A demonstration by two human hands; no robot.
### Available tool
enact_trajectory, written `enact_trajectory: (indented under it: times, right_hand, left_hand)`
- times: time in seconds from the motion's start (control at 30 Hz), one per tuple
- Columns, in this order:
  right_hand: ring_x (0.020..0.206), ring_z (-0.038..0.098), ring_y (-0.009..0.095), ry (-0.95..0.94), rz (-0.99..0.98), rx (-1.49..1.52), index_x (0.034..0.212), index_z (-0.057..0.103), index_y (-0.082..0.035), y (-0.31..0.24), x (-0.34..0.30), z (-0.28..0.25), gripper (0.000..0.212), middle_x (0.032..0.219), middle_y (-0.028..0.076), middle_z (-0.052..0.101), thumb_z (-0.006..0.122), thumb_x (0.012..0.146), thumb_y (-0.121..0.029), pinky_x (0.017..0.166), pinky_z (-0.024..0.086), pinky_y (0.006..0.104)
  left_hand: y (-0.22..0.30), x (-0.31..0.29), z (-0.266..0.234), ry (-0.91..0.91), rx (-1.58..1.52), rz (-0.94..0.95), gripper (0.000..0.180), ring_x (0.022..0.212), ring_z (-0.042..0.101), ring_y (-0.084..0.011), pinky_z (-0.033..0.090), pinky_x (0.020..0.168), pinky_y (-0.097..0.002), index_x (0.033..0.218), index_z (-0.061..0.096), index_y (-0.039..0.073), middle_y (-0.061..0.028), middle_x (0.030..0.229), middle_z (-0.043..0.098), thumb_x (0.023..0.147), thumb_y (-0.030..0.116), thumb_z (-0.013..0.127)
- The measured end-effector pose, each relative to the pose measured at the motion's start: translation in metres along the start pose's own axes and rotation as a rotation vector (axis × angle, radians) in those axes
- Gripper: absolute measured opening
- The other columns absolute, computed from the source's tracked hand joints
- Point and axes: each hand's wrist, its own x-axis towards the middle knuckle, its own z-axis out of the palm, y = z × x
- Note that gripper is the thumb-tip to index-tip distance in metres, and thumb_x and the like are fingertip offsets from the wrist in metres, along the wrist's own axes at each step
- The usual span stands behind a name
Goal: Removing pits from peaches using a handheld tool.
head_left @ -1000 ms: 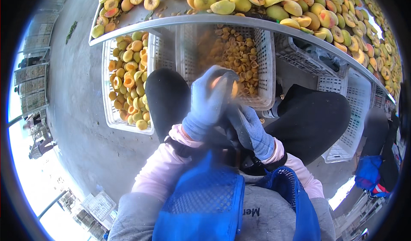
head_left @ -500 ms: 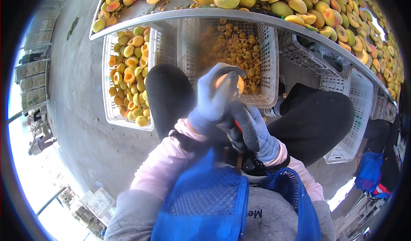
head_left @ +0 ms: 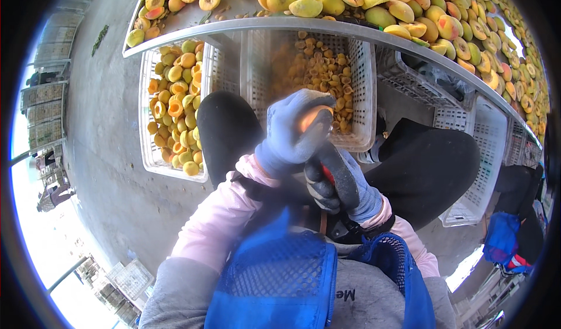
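We hold a fruit (head_left: 311,119) clamped in the left hand (head_left: 287,133), before the crate (head_left: 366,92) under the desk (head_left: 280,23); the right hand (head_left: 346,183), pressed against it, curls round a mostly hidden red item (head_left: 328,175). Step, we judge: working the fruit; next calls for steady left grip.

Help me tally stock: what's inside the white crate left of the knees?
The crate holds yellow-green and orange fruit, some cut open, hollows showing. Lower layers are covered; the table edge hides the far end, the left knee some of the right side.
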Motion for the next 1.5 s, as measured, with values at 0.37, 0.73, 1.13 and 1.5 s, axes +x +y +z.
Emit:
enact_trajectory:
  times: [0.37, 0.73, 1.13, 1.5]
  right_hand:
    - [0.032, 0.032, 0.007, 0.106, -0.144, -0.155, 0.080, 0.051, -0.006, -0.007, 0.007, -0.017, 0.045, 0.048, -0.002, 0.038, 0.043, 0.093, -0.048, 0.031, 0.025, 0.0222]
    - [0.032, 0.031, 0.008, -0.327, 0.170, 0.546, 0.083, 0.052, -0.007, 0.011, 0.010, -0.020, 0.045, 0.049, 0.000, 0.037, 0.035, 0.097, -0.047, 0.027, 0.026, 0.0210]
    - [0.034, 0.034, 0.006, -0.517, 0.118, 0.759, 0.090, 0.054, -0.007, 0.017, 0.016, -0.027, 0.046, 0.054, -0.001, 0.040, 0.032, 0.098, -0.046, 0.026, 0.028, 0.0201]
    - [0.033, 0.037, 0.006, -0.914, 0.005, 0.969, 0.093, 0.050, -0.008, 0.022, 0.018, -0.020, 0.040, 0.055, 0.000, 0.041, 0.034, 0.097, -0.044, 0.028, 0.034, 0.0188]
  left_hand:
    - [-0.005, 0.022, -0.005, -0.179, -0.042, -0.032, 0.030, 0.079, 0.061, -0.0234, 0.048, 0.071, -0.0305, 0.108, 0.056, 0.001, -0.0135, 0.091, 0.061, 0.086, 0.021, 0.059]
    - [-0.024, -0.002, 0.008, -0.082, -0.214, -0.033, 0.018, 0.074, 0.059, -0.0212, 0.048, 0.065, -0.0286, 0.101, 0.058, -0.001, -0.0136, 0.090, 0.061, 0.085, 0.006, 0.054]
    - [-0.009, -0.002, 0.020, -0.017, -0.570, -0.456, 0.024, 0.081, 0.053, -0.0092, 0.045, 0.073, -0.0241, 0.103, 0.057, -0.002, -0.0048, 0.087, 0.060, 0.089, 0.017, 0.057]
    - [-0.019, -0.011, 0.039, 0.175, -1.080, -0.916, 0.048, 0.071, 0.055, -0.0125, 0.044, 0.060, -0.0243, 0.095, 0.059, 0.004, -0.0039, 0.080, 0.058, 0.089, 0.051, 0.050]
